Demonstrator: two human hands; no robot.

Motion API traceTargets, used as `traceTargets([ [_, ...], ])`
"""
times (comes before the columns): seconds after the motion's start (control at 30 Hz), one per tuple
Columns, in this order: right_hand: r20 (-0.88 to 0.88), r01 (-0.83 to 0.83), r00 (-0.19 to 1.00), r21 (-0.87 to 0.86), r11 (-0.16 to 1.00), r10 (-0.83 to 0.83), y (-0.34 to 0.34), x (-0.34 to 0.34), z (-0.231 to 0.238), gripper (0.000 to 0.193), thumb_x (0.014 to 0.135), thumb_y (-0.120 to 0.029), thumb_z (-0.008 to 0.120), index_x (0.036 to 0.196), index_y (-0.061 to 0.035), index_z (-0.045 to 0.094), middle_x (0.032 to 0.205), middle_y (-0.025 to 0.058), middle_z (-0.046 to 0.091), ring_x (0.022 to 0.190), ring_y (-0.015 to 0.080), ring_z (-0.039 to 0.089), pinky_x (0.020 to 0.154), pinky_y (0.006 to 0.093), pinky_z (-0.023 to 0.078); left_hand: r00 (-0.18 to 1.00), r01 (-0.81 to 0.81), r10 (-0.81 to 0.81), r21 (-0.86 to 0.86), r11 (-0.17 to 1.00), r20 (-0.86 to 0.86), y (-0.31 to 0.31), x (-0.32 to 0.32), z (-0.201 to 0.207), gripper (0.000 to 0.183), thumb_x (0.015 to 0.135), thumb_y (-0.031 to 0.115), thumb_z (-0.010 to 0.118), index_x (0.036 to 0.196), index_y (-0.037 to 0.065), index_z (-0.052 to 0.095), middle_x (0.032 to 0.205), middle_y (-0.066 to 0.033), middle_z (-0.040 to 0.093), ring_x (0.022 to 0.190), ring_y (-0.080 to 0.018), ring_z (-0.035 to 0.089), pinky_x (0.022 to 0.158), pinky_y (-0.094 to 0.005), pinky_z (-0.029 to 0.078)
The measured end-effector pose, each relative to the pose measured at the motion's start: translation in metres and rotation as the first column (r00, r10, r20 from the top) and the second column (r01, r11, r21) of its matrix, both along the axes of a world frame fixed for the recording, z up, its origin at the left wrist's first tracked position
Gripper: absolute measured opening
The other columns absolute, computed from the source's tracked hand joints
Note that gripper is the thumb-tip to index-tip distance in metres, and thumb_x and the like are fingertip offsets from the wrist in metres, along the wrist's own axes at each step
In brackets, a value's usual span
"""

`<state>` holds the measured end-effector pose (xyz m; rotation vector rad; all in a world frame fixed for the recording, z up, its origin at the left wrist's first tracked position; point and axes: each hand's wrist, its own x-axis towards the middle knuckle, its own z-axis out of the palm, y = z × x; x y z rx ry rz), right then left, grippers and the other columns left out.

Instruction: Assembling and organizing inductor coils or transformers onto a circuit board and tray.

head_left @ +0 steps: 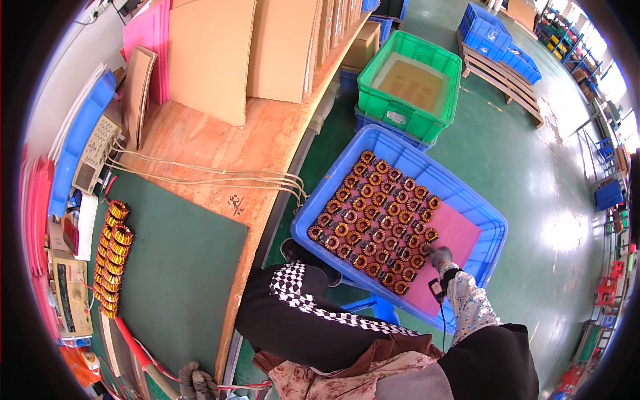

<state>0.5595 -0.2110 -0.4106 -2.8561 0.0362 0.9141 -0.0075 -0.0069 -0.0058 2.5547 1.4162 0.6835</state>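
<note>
My right hand (441, 257), in a grey glove, reaches into a blue crate (495, 227) to my right. Its fingertips are closed on a copper-wound toroidal coil (426, 249) at the right edge of the packed rows. Many like coils (381, 213) lie in rows on a pink sheet (460, 230) in the crate. My left hand (196, 381), also gloved, is low at the bench's front edge with its fingers curled. What it holds, if anything, is hidden. Beside it run red wires (243, 387) and a red-and-tan rod-like cable (143, 357).
Two rows of coils (113, 260) stand on the bench's green mat (180, 267). Instruments (93, 157) line the left side, with cables (213, 177) crossing the wood. Cardboard sheets (210, 60) lean at the back. A green crate (408, 107) and a wooden pallet (507, 83) are beyond.
</note>
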Motion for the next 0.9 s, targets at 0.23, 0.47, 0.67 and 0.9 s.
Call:
traceTargets([
  [0.23,0.145,-0.172,0.976,0.040,0.984,0.165,0.014,-0.022,0.034,0.044,0.061,-0.036,0.077,0.086,-0.0023,0.064,0.087,0.0211,0.064,0.090,0.0374,0.062,0.074,0.0413,0.051,0.997,-0.040,0.045,-0.087,0.995,0.059,-0.002,-0.012,-0.006,0.036,0.089,0.004,0.047,0.124,0.013,0.045,0.106,-0.0191,0.056,0.073,-0.0275,0.060,0.056,-0.0352,0.050],
  [0.47,0.163,-0.244,0.957,0.012,0.970,0.239,-0.012,0.000,-0.008,0.041,0.063,-0.036,0.073,0.085,-0.0039,0.063,0.086,0.0180,0.065,0.085,0.0348,0.063,0.072,0.0400,0.051,1.000,0.021,-0.021,-0.011,1.000,0.020,0.000,0.004,0.000,0.036,0.089,0.002,0.045,0.123,0.012,0.045,0.105,-0.0197,0.056,0.076,-0.0320,0.060,0.060,-0.0377,0.050],
  [0.67,-0.008,-0.560,0.827,-0.108,0.821,0.563,-0.002,0.016,-0.009,0.051,0.070,-0.046,0.067,0.096,-0.0028,0.061,0.095,0.0184,0.064,0.094,0.0339,0.061,0.080,0.0398,0.048,1.000,0.007,-0.007,0.016,1.000,-0.008,0.002,0.005,0.002,0.032,0.088,0.001,0.046,0.119,0.010,0.047,0.104,-0.0206,0.057,0.080,-0.0336,0.060,0.062,-0.0391,0.051],
  [0.9,0.107,-0.112,0.990,0.265,0.958,0.086,0.018,0.022,0.024,0.066,0.065,-0.033,0.077,0.120,-0.0056,0.051,0.107,0.0170,0.062,0.102,0.0353,0.058,0.087,0.0390,0.046,1.000,-0.025,0.025,-0.002,1.000,-0.005,-0.003,-0.006,-0.001,0.036,0.088,0.000,0.047,0.123,0.011,0.046,0.107,-0.0206,0.056,0.075,-0.0293,0.060,0.058,-0.0348,0.051],
])
